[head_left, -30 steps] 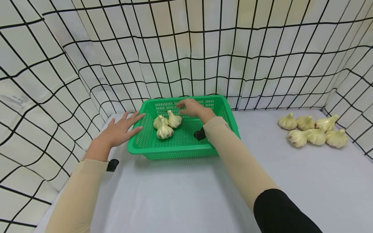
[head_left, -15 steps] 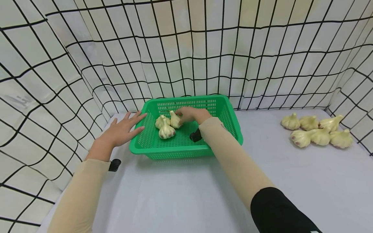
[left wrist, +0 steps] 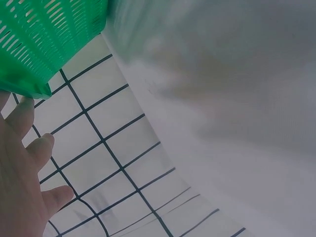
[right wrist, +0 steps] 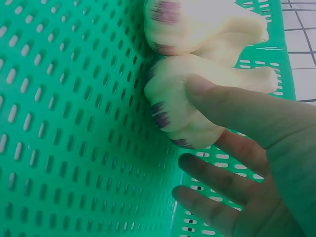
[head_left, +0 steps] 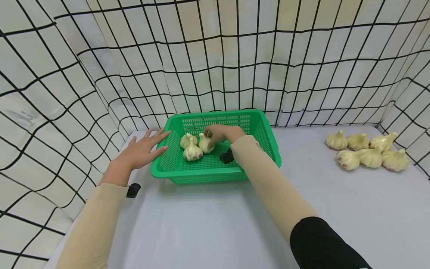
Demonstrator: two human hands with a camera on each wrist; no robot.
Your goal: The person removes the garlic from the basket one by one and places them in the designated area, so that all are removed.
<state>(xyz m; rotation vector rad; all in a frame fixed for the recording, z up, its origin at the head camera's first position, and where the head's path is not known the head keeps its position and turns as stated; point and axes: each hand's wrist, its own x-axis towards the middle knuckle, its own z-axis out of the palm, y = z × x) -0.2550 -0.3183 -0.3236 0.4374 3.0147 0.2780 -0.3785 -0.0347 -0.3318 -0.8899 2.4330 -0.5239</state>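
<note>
Wears a black cloth sleeve (head_left: 326,243) on the right arm near the bottom edge of the head view, and thin beige sleeves (head_left: 92,220) along both forearms. Reaches over a smooth white tabletop (head_left: 205,224), with a small black block (head_left: 133,190) at each wrist.

Spreads the left hand (head_left: 142,150) at the left rim of a rectangular, bright green plastic basket (head_left: 201,173) with slotted walls; in the left wrist view, sets a fingertip at the rim's edge.

Dips the right hand (head_left: 223,132) into the same basket, pinching a plump, cream-white garlic bulb (head_left: 204,145) between the thumb and a finger, leaving two other fingers outstretched and apart from it. Holds that bulb left of the basket's middle, stem up in the head view; cannot tell whether lifted off the floor or resting there.

Just left of the pinched one, inside the basket: two more cream garlic bulbs (head_left: 193,152), close together, one in front of the other.

Well apart on the right, on the tabletop: six cream garlic bulbs (head_left: 371,160), grouped in two rows of three.

Farthest, behind and along both sides: black square-mesh netting (head_left: 239,36) before a whitish wall (head_left: 246,80).
</note>
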